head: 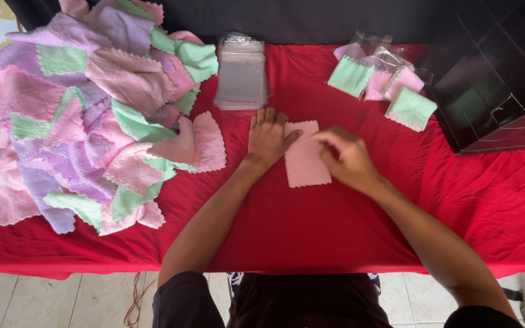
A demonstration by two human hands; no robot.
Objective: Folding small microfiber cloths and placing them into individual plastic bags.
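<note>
The folded pink cloth (306, 155) looks soft, matt microfibre, like the fluffy heaped cloths (86, 109). The red tablecloth (347, 225) is matt woven fabric. The clear plastic bags (240, 76) are glossy; the dark box (493, 73) shines smoothly.

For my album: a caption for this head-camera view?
Two hands, left hand and right hand, press a folded pink cloth on a red table.

Both forearms run bare from wrist to above the elbow; the left hand (267, 138) and right hand (349, 159) wear no gloves, rings or watch; black short sleeves show at seven and five o'clock; the dark torso garment between is perhaps the same shirt.
</note>
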